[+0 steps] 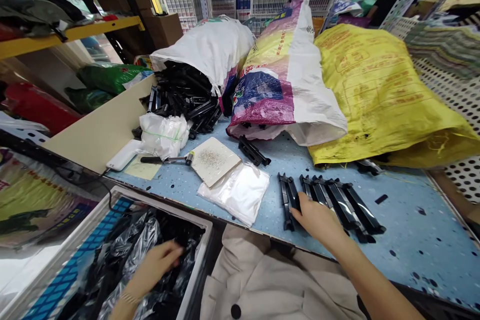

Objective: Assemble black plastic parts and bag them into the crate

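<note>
My right hand is closed at the left end of a row of long black plastic parts, thumb and fingers around one black plastic part. Another such part lies just left of it, and several more are lined up under and beyond the hand. Over a bin at the lower left, my left hand hovers above black parts in clear plastic bags. Its fingers are blurred by motion, so their grip is unclear.
A hammer, a square board and clear plastic bags lie on the blue table. Behind them are a white sack spilling black parts, a printed sack and a yellow sack. A black pair lies near the printed sack.
</note>
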### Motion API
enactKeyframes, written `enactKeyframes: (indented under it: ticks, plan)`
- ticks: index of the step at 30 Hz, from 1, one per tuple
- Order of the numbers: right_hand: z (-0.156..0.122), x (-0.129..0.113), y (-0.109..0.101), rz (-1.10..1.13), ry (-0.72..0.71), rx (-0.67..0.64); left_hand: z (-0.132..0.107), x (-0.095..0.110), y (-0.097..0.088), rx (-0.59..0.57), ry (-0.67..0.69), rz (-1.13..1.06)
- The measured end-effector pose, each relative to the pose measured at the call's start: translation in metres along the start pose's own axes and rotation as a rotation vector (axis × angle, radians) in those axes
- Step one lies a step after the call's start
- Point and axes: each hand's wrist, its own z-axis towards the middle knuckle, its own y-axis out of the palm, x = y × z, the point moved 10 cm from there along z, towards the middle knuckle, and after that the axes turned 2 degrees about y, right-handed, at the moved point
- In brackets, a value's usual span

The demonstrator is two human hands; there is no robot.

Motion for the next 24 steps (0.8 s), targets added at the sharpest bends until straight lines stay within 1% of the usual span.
enactKeyframes:
  ticks: [1, 2, 3, 4, 5, 6, 7, 8, 9, 11, 14, 17, 19, 20, 21, 23, 24]
  plan:
    - [0.001, -0.001, 0.002, 0.02, -0.002, -0.016, 0.02, 0.039, 0.024, -0.043, 0.162, 0.01]
    - [0.001, 0.0, 0.003, 0.059, -0.005, -0.021, 0.035, 0.081, 0.044, -0.019, 0.323, 0.033]
    - [0.002, 0.003, 0.005, 0.122, -0.009, -0.018, 0.046, 0.118, 0.061, 0.038, 0.454, 0.068]
    - [0.003, 0.007, 0.006, 0.217, -0.015, -0.016, 0.056, 0.149, 0.077, 0.093, 0.534, 0.109]
    - [0.003, 0.013, 0.008, 0.343, -0.016, -0.018, 0.065, 0.17, 0.091, 0.134, 0.559, 0.128]
    - [0.002, 0.019, 0.011, 0.493, -0.012, -0.023, 0.075, 0.184, 0.104, 0.143, 0.557, 0.122]
    - [0.001, 0.024, 0.014, 0.656, -0.002, -0.032, 0.084, 0.192, 0.112, 0.144, 0.539, 0.11]
    - [0.0, 0.028, 0.016, 0.824, 0.009, -0.042, 0.093, 0.193, 0.117, 0.134, 0.516, 0.089]
    - [-0.002, 0.03, 0.017, 0.994, 0.021, -0.04, 0.101, 0.19, 0.118, 0.119, 0.495, 0.066]
    - [-0.005, 0.026, 0.015, 1.32, 0.028, -0.034, 0.116, 0.179, 0.112, 0.096, 0.466, 0.025]
    - [-0.004, -0.001, 0.007, 1.741, 0.002, -0.089, 0.13, 0.16, 0.1, 0.062, 0.432, -0.041]
    - [0.006, -0.038, 0.0, 2.089, -0.026, -0.159, 0.135, 0.155, 0.098, 0.072, 0.426, -0.064]
    - [0.018, -0.063, -0.001, 2.25, -0.05, -0.207, 0.133, 0.158, 0.099, 0.104, 0.438, -0.044]
    - [0.024, -0.074, 0.0, 2.277, -0.055, -0.218, 0.131, 0.161, 0.1, 0.119, 0.451, -0.026]
    - [0.03, -0.081, 0.002, 2.274, -0.05, -0.202, 0.128, 0.164, 0.099, 0.132, 0.47, -0.001]
    - [0.04, -0.085, 0.006, 2.222, -0.016, -0.096, 0.12, 0.171, 0.095, 0.16, 0.514, 0.061]
    - [0.041, -0.081, 0.007, 2.195, 0.007, -0.02, 0.116, 0.172, 0.09, 0.178, 0.528, 0.092]
